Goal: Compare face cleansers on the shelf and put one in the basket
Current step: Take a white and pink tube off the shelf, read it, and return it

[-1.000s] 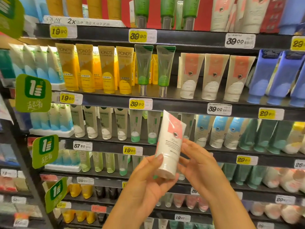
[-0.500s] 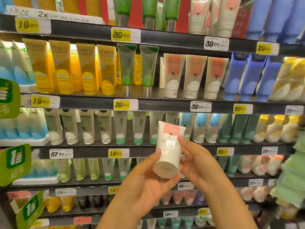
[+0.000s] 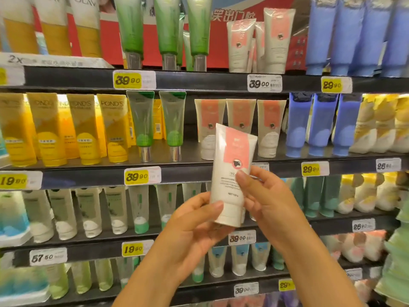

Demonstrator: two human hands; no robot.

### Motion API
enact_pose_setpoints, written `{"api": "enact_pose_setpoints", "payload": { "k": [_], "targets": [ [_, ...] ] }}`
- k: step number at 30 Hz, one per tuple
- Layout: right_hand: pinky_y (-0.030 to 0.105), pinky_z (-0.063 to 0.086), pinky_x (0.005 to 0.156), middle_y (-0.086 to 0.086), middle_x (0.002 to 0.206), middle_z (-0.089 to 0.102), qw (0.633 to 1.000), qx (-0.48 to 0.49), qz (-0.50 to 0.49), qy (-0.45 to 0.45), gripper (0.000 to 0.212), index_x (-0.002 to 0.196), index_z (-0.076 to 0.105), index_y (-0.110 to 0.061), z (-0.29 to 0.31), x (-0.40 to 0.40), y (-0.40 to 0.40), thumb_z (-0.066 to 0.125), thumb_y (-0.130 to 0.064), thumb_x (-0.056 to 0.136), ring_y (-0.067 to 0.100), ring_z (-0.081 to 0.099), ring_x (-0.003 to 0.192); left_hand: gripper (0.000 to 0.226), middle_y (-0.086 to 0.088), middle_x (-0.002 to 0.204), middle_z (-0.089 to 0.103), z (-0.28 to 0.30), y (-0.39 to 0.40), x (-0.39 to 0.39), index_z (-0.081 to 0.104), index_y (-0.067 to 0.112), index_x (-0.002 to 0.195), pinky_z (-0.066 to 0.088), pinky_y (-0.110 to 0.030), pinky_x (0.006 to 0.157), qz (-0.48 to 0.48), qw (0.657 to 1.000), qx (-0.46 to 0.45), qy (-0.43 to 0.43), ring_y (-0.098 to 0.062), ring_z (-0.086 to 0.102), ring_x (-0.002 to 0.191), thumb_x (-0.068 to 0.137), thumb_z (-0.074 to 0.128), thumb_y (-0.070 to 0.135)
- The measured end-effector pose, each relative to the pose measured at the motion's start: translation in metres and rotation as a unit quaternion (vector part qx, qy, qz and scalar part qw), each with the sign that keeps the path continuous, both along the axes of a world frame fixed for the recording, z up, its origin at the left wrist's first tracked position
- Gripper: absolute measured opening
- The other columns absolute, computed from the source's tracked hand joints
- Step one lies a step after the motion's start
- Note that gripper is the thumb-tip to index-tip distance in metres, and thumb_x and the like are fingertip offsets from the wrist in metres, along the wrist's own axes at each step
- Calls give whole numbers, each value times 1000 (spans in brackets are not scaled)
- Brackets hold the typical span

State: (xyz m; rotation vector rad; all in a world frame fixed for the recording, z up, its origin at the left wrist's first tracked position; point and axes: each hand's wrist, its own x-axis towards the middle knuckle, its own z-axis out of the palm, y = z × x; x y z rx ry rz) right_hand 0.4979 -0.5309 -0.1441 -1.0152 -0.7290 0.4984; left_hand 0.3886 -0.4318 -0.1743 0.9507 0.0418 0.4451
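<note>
Cleanser tube hides shelf, price tags.

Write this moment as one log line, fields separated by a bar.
phase: comparing | left hand: grips cap end of white and pink tube | right hand: holds tube's side | tube: cap down, before shelf | basket: not in view

Price labels are fixed along the shelf edges: a yellow 39.90 label, a white 39.00 label, a yellow 29.90 label and a white 57.50 label. A red promotional banner stands behind the top row.
</note>
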Motion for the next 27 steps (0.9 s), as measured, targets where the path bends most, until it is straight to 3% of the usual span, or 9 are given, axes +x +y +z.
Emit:
{"api": "enact_pose_setpoints", "payload": {
  "k": [4,7,10,13,17,21,23,27],
  "targets": [
    [37,55,83,11,101,72,997,45,-29,-56,54,109,61,-8,27,28,2,72,-28,60,24,69,95,42,-9,114,69,25,5,30,68,12,109,54,-25,74,48,988,147,-20,-17,67,97,67,72,14],
    [40,54,85,10,104,71,993,58,-37,-99,55,110,61,-11,51,49,4,72,-31,59,24,68,99,52,3,109,70,51,6,55,65,24,110,53,-21,75,145,943,300,-4,-13,68,96,60,78,28],
    [38,57,82,12,105,70,988,91,-35,-118,54,110,60,-10,77,69,7,71,-28,60,25,67,99,55,11,103,69,82,7,78,57,36,107,53,-20,71,241,898,369,-2,-7,68,90,57,78,31],
    [35,58,79,14,107,68,983,123,-28,-130,53,110,59,-8,105,86,9,69,-24,61,25,67,100,59,16,100,69,111,7,97,56,37,107,52,-17,74,275,861,427,-28,0,66,90,55,84,37],
    [39,56,84,11,107,69,974,147,-37,-170,42,109,59,-11,137,105,12,69,-18,68,26,66,102,50,25,94,68,140,7,121,56,39,101,48,-7,68,320,825,461,-64,6,65,84,60,83,28],
    [22,56,72,4,103,70,962,143,-45,-227,33,112,59,-12,164,125,17,68,-10,81,13,68,92,47,20,90,70,169,15,140,57,39,98,51,-10,62,353,808,468,-60,3,66,81,62,83,24],
    [20,55,73,3,106,68,956,126,-62,-259,32,113,59,-12,177,138,21,67,-12,82,12,67,95,44,20,87,70,183,20,148,58,37,96,48,-6,61,368,797,476,-55,6,65,79,63,83,23],
    [11,50,70,-1,114,60,923,69,-182,-333,29,113,57,-19,197,174,22,65,-19,86,1,60,93,40,15,88,70,209,34,159,60,31,94,46,-4,56,392,795,463,-29,7,64,76,61,83,29]
  ]
}}
